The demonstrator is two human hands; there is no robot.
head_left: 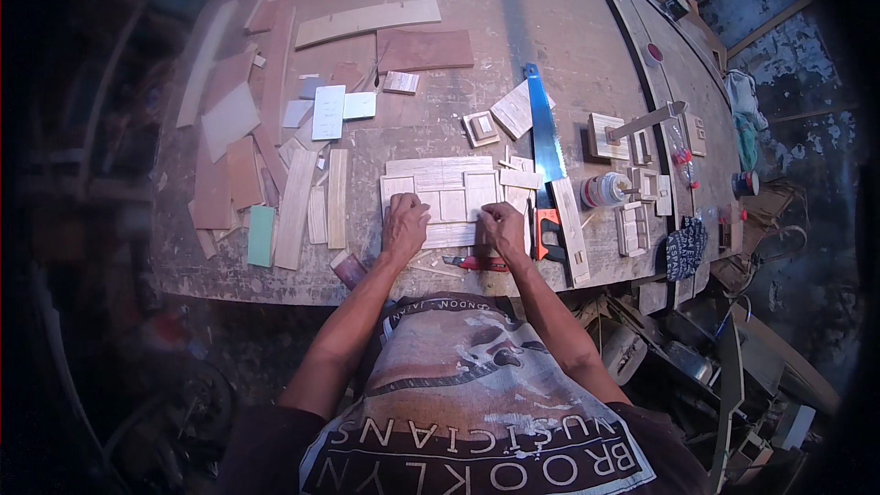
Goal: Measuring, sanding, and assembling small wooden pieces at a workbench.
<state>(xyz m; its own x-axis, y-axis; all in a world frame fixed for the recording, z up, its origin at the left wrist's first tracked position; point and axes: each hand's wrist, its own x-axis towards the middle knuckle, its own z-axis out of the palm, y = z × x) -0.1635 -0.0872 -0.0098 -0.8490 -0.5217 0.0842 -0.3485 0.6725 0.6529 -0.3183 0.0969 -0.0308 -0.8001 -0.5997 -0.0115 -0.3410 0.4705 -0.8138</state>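
A light wooden panel (446,208) with thin raised strips framing several rectangles lies on the workbench in front of me. My left hand (404,223) rests on its left side, fingers bent and thumb close to the index finger. At the lower right corner, my right hand (502,227) has its fingers closed together on the panel's edge. The fingertips cover the spots where they touch it. Just below the panel lies a red utility knife (475,263). Beside my right hand is a hand saw (546,137) with a blue-lit blade and an orange handle.
Loose boards (225,174) and offcuts spread over the left side of the workbench (550,18). On the right stand a glue jar (605,190), small framed wooden pieces (632,228) and a hammer-like wooden tool (653,119). A dark printed cloth (687,248) lies near the right edge.
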